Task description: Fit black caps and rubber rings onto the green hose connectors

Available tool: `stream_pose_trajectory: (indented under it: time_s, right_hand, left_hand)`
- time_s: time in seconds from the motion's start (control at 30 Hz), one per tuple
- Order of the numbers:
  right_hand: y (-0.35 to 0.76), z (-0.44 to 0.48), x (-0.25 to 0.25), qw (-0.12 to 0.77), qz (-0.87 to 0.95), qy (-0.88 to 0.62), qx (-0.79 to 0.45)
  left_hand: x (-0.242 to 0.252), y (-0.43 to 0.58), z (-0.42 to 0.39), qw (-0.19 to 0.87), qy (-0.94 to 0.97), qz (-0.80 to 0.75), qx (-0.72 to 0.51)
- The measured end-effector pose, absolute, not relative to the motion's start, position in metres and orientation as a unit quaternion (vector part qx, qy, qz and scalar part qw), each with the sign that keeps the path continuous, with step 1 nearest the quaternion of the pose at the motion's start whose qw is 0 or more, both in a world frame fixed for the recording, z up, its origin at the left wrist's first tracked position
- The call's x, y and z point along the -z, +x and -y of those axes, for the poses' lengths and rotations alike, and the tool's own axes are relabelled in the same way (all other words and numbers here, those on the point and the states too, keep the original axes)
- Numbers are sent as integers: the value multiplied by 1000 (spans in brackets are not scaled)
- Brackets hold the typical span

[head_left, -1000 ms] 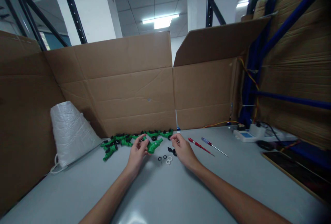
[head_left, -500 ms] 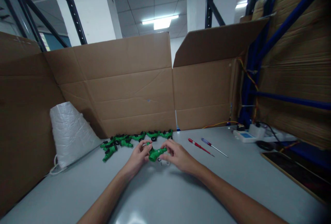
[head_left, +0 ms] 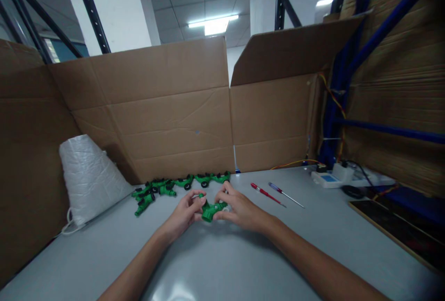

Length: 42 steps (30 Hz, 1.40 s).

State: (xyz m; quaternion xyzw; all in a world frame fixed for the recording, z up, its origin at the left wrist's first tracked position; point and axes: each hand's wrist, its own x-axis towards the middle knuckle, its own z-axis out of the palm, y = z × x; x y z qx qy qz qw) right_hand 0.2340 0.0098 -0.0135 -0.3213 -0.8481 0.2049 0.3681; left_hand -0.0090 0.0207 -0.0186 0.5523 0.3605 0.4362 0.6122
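Observation:
Between my two hands, just above the table, is a green plastic toy piece [head_left: 208, 214] with a wide round end facing me and a narrower end to the right. My left hand [head_left: 186, 210] pinches its left side, where a small green knob pokes up by the thumb. My right hand [head_left: 236, 208] grips the narrower end between thumb and fingers. A small pale, clear part [head_left: 227, 208] shows beside the right fingers, partly hidden. Behind my hands, several similar green toys [head_left: 184, 182] with black wheels stand in a row along the cardboard.
A red screwdriver [head_left: 267, 194] and a blue-handled screwdriver [head_left: 287, 195] lie to the right. At the left stands a white wrapped bag [head_left: 92, 180]. A power strip [head_left: 333, 178] with cables and a dark framed panel [head_left: 399, 231] are at the right. Cardboard walls [head_left: 167, 120] enclose the table.
The green toy piece has turned a little in my hands, and the right fingers have shifted on it. The pale part under it has moved up against the right fingers. The view has tilted slightly.

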Motion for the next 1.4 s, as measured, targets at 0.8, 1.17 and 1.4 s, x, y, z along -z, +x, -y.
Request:
stream_pose_trajectory:
  time_s: [0.8, 1.17, 1.4]
  right_hand:
    - [239, -18, 21, 302, 852, -299, -305]
    - [240, -18, 23, 293, 860, -292, -298]
    - [241, -20, 22, 272, 863, -289, -311]
  left_hand:
    - [0, -21, -16, 421, 772, -392, -271]
    - [1, -20, -14, 392, 797, -385, -250]
    - [2, -20, -12, 367, 805, -399, -239]
